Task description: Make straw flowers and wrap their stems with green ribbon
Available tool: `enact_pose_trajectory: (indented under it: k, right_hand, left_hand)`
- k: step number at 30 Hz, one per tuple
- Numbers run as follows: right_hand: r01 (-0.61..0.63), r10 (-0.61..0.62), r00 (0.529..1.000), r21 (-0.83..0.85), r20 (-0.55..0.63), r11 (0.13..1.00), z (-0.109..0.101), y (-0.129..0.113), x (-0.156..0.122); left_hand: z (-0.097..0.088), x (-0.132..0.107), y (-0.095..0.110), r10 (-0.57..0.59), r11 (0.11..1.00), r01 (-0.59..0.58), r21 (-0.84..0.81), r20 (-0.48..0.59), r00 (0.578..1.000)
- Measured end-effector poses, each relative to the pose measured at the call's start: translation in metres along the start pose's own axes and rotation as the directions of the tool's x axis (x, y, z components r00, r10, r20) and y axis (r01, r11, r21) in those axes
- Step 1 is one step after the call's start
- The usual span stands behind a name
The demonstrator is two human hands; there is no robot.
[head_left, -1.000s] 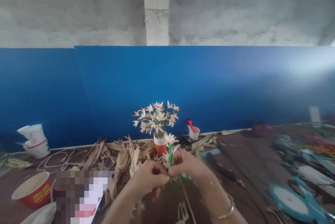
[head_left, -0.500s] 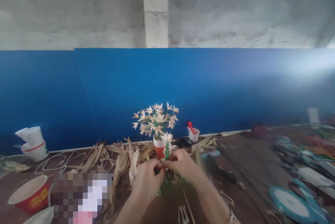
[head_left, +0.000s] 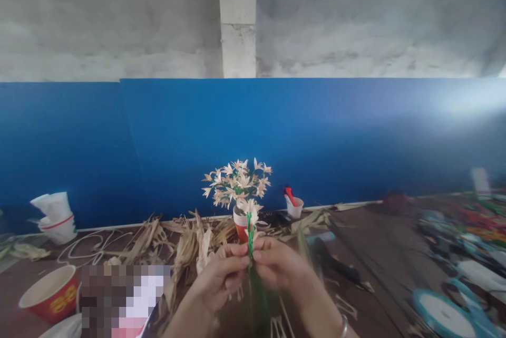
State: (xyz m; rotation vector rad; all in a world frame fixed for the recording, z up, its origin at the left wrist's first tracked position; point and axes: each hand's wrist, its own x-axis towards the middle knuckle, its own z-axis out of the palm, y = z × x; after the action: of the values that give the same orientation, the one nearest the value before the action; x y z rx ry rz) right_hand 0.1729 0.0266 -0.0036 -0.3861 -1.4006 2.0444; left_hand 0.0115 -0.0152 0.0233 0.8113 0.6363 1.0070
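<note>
Between my hands stands a cream artificial flower [head_left: 252,210] on a green-wrapped stem [head_left: 250,235]. My left hand [head_left: 223,272] pinches the stem from the left with thumb and forefinger. From the right, the fingertips of my right hand [head_left: 279,267] press on the same stem at about the same height. Green strands trail below the fingers, blurred. Just behind the held flower, a red and white paper cup [head_left: 239,219] holds a bunch of similar cream flowers [head_left: 239,182] with green stems; the held flower partly covers the cup.
Dried corn husks [head_left: 184,248] lie behind and left of my hands. A red bowl [head_left: 51,296] and white cups [head_left: 57,219] stand at left. A small white cup [head_left: 294,207] with a red-handled tool is behind. At right lie a black tool [head_left: 340,264] and a blue ribbon spool [head_left: 445,309].
My hands have shifted to a more even pinch on either side of the stem, which now stands straighter. The flower has moved slightly left, and the camera view has shifted a little.
</note>
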Motion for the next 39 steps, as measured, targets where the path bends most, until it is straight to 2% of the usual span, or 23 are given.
enact_pose_trajectory:
  k: [3, 7, 11, 16, 23, 29, 32, 36, 39]
  right_hand:
    - [0.032, -0.031, 0.999, 0.050, -0.022, 0.998, -0.002, 0.008, 0.003]
    - [0.060, -0.055, 0.995, 0.066, -0.078, 0.996, -0.004, 0.010, 0.005]
    - [0.042, -0.039, 0.996, 0.043, -0.077, 0.998, 0.000, 0.004, 0.003]
    - [0.102, -0.097, 0.991, 0.049, -0.094, 0.994, 0.007, -0.004, 0.001]
    - [0.149, -0.145, 0.979, 0.015, -0.146, 0.989, 0.010, -0.004, -0.001]
    - [0.115, -0.129, 0.974, -0.086, -0.184, 0.990, 0.012, -0.011, -0.003]
    - [0.092, -0.118, 0.971, -0.131, -0.207, 0.987, 0.015, -0.017, -0.004]
    - [0.050, -0.082, 0.978, -0.164, -0.193, 0.985, 0.021, -0.026, -0.007]
    - [-0.008, -0.035, 0.979, -0.209, -0.200, 0.978, 0.024, -0.032, -0.010]
  left_hand:
    - [-0.001, 0.001, -0.004, -0.004, 1.000, 0.004, -0.021, 0.028, 1.000]
    - [0.000, -0.002, -0.002, 0.004, 0.997, -0.005, 0.076, 0.018, 1.000]
    - [0.004, -0.009, 0.005, 0.010, 0.985, -0.012, 0.170, 0.009, 1.000]
    - [0.006, -0.011, 0.007, -0.030, 0.990, 0.026, 0.137, 0.028, 0.999]
    - [0.011, -0.010, 0.004, -0.009, 0.995, 0.009, 0.097, -0.007, 1.000]
    - [0.008, -0.011, 0.007, 0.031, 0.980, -0.028, 0.195, -0.016, 0.999]
    - [0.006, -0.012, 0.010, 0.010, 0.969, -0.010, 0.246, -0.002, 1.000]
    - [0.007, -0.012, 0.008, -0.019, 0.975, 0.021, 0.221, -0.010, 1.000]
    - [0.008, -0.011, 0.006, -0.022, 0.957, 0.032, 0.289, -0.038, 0.999]
